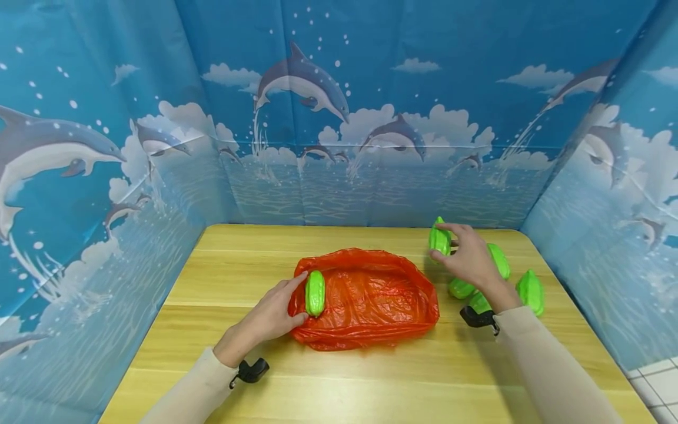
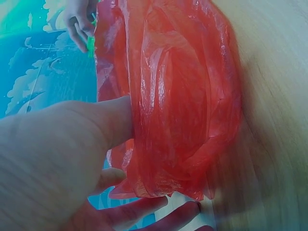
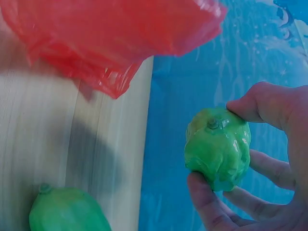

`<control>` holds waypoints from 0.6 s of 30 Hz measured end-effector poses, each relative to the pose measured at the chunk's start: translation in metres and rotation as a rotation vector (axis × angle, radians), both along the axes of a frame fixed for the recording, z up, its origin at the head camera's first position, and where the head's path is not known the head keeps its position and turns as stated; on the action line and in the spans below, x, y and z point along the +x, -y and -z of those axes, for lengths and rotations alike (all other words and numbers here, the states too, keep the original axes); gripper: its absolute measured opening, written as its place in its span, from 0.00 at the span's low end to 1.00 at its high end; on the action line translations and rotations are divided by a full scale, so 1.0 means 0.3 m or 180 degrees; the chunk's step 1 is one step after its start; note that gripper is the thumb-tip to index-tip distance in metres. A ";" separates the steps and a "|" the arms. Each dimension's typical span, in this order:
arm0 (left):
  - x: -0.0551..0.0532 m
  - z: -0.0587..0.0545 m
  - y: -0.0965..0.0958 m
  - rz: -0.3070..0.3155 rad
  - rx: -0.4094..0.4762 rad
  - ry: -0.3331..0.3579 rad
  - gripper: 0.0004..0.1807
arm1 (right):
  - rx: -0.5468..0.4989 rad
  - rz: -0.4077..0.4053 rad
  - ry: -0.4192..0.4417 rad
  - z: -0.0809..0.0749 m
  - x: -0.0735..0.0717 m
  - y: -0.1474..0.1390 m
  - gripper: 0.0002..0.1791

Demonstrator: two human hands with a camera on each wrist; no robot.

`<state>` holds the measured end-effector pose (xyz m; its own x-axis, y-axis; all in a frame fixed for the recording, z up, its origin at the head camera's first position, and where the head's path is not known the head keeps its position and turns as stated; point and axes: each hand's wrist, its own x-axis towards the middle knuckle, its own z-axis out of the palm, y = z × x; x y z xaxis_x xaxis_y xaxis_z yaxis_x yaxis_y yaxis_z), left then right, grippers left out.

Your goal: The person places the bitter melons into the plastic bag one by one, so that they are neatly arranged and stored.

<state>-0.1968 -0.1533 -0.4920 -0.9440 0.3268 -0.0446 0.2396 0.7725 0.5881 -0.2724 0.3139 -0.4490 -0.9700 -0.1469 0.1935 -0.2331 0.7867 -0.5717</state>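
Observation:
A red plastic bag (image 1: 371, 335) lies spread with its mouth up on the wooden table. One glossy green ridged fruit (image 1: 315, 293) is at its left end. My left hand (image 1: 270, 309) is at that end, thumb and index finger spread beside the fruit; in the left wrist view the thumb (image 2: 118, 118) passes behind the bag's rim and the other fingers extend beneath the bag's end. My right hand (image 1: 468, 256) grips another green ridged fruit (image 3: 219, 149) between thumb and fingers, above the table's back right.
Several more green fruits, among them a fruit (image 1: 531, 292) at the right, lie below and beside my right hand. A blue dolphin-print curtain (image 1: 344, 188) borders the table (image 1: 339, 388) at the back and sides. Black camera mounts (image 1: 477, 318) sit at both wrists.

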 end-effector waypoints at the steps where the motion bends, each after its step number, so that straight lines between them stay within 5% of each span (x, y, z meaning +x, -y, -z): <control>1: 0.001 -0.002 0.000 -0.0001 -0.0003 0.0003 0.53 | -0.0010 -0.0014 -0.0003 -0.004 0.004 0.004 0.41; 18: -0.001 -0.014 -0.006 -0.0040 0.0008 0.0028 0.54 | -0.0136 -0.0186 -0.0029 -0.044 0.051 0.071 0.40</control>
<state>-0.1971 -0.1514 -0.4879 -0.9477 0.3150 -0.0520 0.2247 0.7739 0.5922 -0.2570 0.2927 -0.4359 -0.9583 -0.1945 0.2095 -0.2832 0.7466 -0.6020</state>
